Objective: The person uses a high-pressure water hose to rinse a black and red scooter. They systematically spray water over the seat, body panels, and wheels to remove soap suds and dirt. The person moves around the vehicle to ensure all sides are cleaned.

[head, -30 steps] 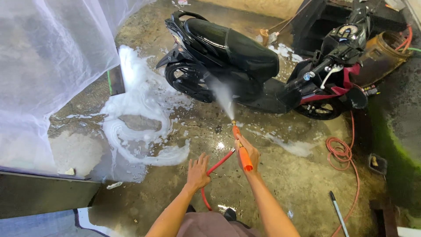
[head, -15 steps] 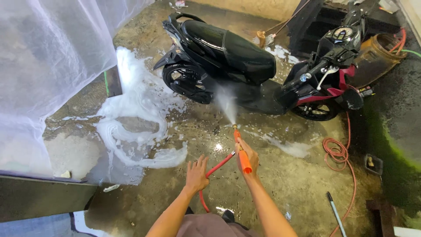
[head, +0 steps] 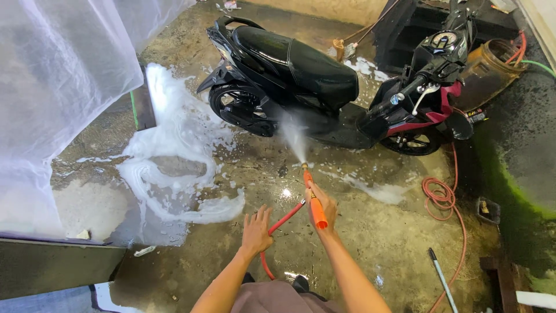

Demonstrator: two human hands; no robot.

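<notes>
My right hand grips an orange spray gun whose nozzle points up and away at a black and red scooter. A cone of water spray leaves the nozzle and strikes the scooter's lower side, just behind the rear wheel. A red hose runs from the gun back toward me. My left hand hovers with fingers spread beside that hose, holding nothing.
White foam lies in a wide pool on the wet concrete floor left of the scooter. A clear plastic sheet hangs at left. A coiled red hose and a rod lie at right, by a brown canister.
The spray has stayed on the scooter's lower side while the view shifted slightly. Both hands keep about the same pose.
</notes>
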